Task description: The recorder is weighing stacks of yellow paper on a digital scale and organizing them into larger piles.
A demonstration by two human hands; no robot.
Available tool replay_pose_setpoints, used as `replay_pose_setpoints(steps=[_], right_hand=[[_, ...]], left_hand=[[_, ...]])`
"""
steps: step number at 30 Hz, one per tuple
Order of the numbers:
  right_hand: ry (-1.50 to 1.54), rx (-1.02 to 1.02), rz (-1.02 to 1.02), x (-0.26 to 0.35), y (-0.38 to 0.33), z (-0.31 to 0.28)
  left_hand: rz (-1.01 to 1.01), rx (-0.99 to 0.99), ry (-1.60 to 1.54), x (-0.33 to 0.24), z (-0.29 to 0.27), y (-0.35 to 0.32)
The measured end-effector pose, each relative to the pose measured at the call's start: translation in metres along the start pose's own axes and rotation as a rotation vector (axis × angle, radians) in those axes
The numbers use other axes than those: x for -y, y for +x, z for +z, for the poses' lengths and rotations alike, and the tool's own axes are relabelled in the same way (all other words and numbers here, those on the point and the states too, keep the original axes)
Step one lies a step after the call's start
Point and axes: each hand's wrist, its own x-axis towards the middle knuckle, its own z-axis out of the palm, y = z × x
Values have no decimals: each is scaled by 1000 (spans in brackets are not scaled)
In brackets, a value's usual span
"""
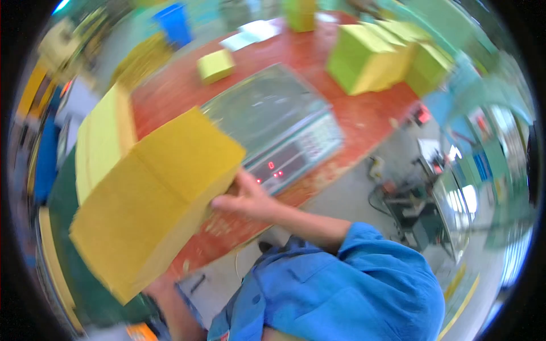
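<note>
Clearly the right hand (pixel 244 199) has its fingers clamped on the yellow block (pixel 153 199) beside the scale (pixel 273 125); left hand hidden, so it could tip off.

This looks like a factory or packing workshop. A red worktable (pixel 364 119) carries a steel platform weighing scale (pixel 273 122) with a red digital readout, and stacks of yellow-green paper blocks (pixel 369 57) stand along its far side (more lie off to the left). Beside the table, on a grey concrete floor (pixel 352 193), sits dark machinery (pixel 415 210) with cables. The person wears a blue work jacket (pixel 341 290).
</note>
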Motion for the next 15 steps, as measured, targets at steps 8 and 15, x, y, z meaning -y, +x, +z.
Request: replay_pose_setpoints(steps=[8, 15], right_hand=[[-3, -359, -199, 118, -62, -141], [35, -485, -56, 184, -125, -305]], left_hand=[[66, 1275, 6, -35, 193, -137], [134, 1481, 844, 42, 330, -254]])
